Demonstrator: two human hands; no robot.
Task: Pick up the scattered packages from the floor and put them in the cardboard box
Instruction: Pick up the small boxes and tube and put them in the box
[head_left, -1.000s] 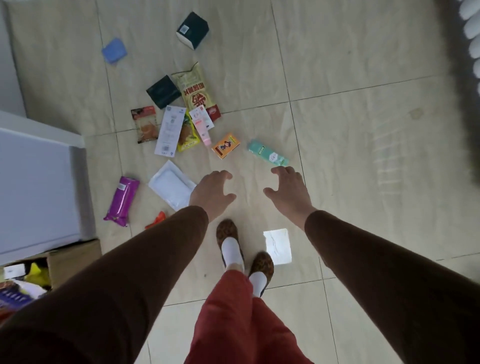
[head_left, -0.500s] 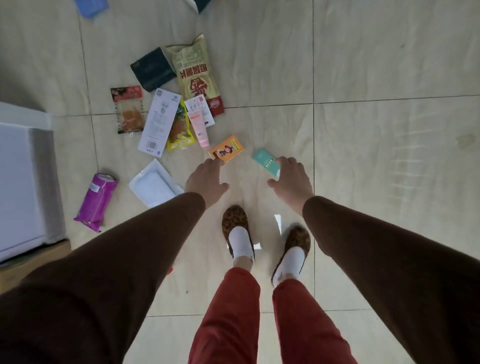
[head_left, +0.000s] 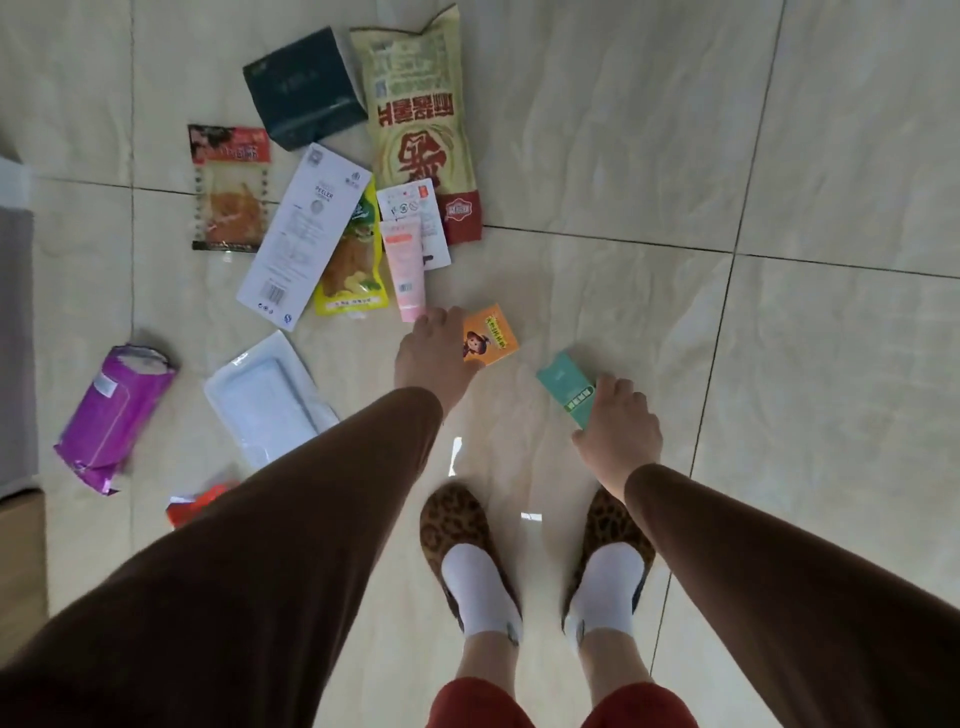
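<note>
1. packages lie scattered on the tiled floor (head_left: 649, 156) ahead of my feet; cardboard box (head_left: 21, 561) only shows as a brown edge at far left.
2. my left hand (head_left: 434, 358) is down at the orange carton (head_left: 490, 336), fingers curled over its left edge and thumb under its lower corner, so i read it as grasping the carton.
3. my right hand (head_left: 618, 431) has fingers bent around the lower end of the teal box (head_left: 563, 387), grasping it; the box sits tilted, its far end pointing up-left.
4. just beyond the left hand: pink tube (head_left: 404, 265), yellow snack pouch (head_left: 353, 270), white peeler card (head_left: 306, 234) overlapping the pouch.
5. farther out: big green-and-red bag (head_left: 421, 119), dark teal box (head_left: 304, 85), red snack packet (head_left: 228, 187).
6. left of my left sleeve: white flat pack (head_left: 262, 400), purple pack (head_left: 114, 415), and a red wrapper (head_left: 195, 506) partly hidden by the sleeve.
7. leopard slippers (head_left: 452, 525) stand flat on the floor between my arms.
</note>
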